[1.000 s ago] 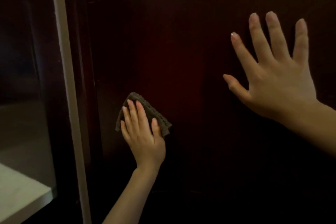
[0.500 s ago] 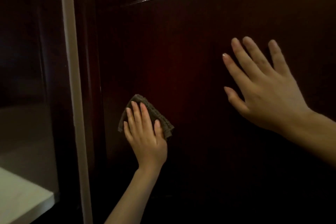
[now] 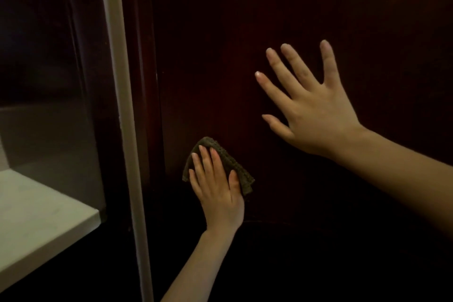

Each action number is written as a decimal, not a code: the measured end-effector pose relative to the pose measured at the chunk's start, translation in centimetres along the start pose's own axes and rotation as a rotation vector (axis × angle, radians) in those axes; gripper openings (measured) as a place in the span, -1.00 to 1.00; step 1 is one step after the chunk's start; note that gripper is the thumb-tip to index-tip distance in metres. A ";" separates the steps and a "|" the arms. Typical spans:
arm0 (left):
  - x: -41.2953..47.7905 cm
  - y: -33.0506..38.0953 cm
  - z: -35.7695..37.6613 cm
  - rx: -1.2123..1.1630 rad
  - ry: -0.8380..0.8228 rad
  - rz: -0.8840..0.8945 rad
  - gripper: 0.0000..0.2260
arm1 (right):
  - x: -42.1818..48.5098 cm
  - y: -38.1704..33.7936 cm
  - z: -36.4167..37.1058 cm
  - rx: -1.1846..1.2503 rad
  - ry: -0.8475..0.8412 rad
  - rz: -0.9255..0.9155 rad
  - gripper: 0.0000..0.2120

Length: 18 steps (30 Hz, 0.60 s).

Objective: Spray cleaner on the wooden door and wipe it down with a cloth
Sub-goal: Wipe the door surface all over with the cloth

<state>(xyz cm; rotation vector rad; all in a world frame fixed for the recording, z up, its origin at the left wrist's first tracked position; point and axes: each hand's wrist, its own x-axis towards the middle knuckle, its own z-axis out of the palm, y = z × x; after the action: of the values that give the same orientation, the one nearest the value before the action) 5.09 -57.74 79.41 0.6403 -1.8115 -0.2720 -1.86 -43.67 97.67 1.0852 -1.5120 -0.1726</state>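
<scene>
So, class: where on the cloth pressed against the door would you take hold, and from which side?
Probably the folded corner of the cloth at its lower right, pinched from the right. It juts out beyond the left hand, whose straight fingers cover the middle and press it flat to the door, so little else is free.

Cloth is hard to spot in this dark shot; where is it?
In the head view, the cloth lies flat on the wooden door, low and left of centre, pressed under the left hand.
</scene>
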 end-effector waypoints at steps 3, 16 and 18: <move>0.9 -0.6 -0.4 0.018 0.011 0.056 -0.52 | -0.1 -0.1 0.1 -0.029 0.014 -0.010 -0.36; 1.5 -3.6 -1.1 0.016 -0.033 0.071 -0.52 | 0.0 -0.2 0.4 -0.037 0.051 -0.015 -0.35; -1.0 -3.8 -0.3 0.016 -0.058 0.003 -0.50 | -0.1 -0.3 0.4 -0.044 0.051 -0.021 -0.35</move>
<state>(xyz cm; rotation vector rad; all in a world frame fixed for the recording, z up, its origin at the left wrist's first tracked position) 6.67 -60.31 76.86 0.6464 -1.8713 -0.2771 -2.09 -44.00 97.30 1.0635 -1.4450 -0.1906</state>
